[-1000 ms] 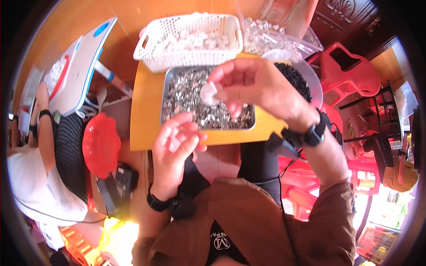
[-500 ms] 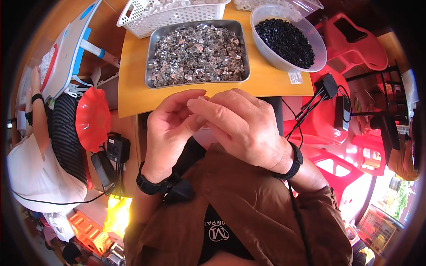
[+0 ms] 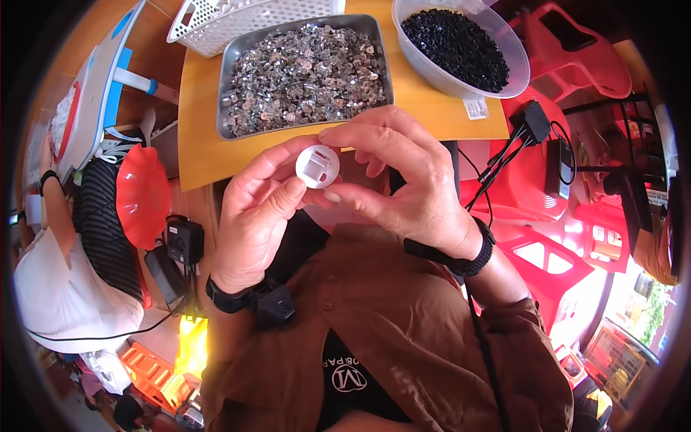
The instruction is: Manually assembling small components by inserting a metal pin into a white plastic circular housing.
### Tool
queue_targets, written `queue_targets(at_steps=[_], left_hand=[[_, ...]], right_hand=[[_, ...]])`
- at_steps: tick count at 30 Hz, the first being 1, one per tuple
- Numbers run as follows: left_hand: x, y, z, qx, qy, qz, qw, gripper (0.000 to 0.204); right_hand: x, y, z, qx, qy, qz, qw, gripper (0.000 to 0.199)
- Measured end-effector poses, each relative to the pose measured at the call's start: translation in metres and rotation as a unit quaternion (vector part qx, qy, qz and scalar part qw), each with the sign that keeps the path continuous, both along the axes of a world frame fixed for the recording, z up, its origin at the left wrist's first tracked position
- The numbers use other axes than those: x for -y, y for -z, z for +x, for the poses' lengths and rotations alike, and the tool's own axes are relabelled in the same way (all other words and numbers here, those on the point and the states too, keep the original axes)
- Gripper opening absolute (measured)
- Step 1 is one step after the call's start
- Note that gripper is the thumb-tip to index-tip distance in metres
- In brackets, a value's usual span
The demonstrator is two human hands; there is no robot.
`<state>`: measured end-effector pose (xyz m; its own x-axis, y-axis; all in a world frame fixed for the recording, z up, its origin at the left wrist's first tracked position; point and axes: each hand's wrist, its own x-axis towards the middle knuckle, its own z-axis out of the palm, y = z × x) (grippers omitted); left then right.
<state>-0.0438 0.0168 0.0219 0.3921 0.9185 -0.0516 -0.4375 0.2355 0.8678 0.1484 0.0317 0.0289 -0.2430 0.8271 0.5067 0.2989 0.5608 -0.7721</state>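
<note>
My left hand (image 3: 255, 205) pinches a round white plastic disc (image 3: 309, 177) at its left edge, between thumb and fingers. The flat side showing has rectangular recesses and small slots. Around the disc's right side curves my right hand (image 3: 410, 173), its forefinger and thumb spread apart. Their tips lie close to the disc's top and bottom edges; contact is hard to make out. Just beyond both hands, a metal tray (image 3: 224, 108) holds a heap of small silvery and coppery pieces. Right of it stands a translucent plastic bowl (image 3: 520, 68) of small black pieces.
A white perforated basket (image 3: 237, 32) sits behind the tray on the yellow table (image 3: 198, 155). Red plastic chairs (image 3: 576, 50) and black cables (image 3: 497, 162) are on the right. At left are a red scalloped stool seat (image 3: 142, 194) and another person (image 3: 75, 288).
My hands have parted slightly and turned, bringing the white disc into sight between them. The right forefinger and thumb have spread. The table and tray appear shifted up and left.
</note>
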Motion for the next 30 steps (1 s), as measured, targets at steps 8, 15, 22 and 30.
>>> queue_targets(at_steps=[8, 15, 22, 30], left_hand=[[-0.001, 0.005, -0.001, -0.016, -0.007, 0.013, 1.0, 0.039], [0.0, 0.009, 0.001, 0.024, -0.05, -0.083, 0.995, 0.03], [0.0, 0.014, -0.012, -0.019, 0.02, -0.061, 0.998, 0.039], [-0.003, 0.012, -0.009, -0.015, 0.045, -0.069, 0.996, 0.042]], right_hand=[[-0.005, 0.008, -0.005, 0.022, 0.004, 0.007, 1.0, 0.036], [-0.006, 0.012, -0.014, 0.031, -0.026, 0.0, 0.999, 0.04], [-0.006, 0.011, -0.012, 0.064, -0.088, 0.016, 0.994, 0.048], [0.001, 0.008, -0.017, 0.055, -0.043, -0.008, 0.998, 0.046]])
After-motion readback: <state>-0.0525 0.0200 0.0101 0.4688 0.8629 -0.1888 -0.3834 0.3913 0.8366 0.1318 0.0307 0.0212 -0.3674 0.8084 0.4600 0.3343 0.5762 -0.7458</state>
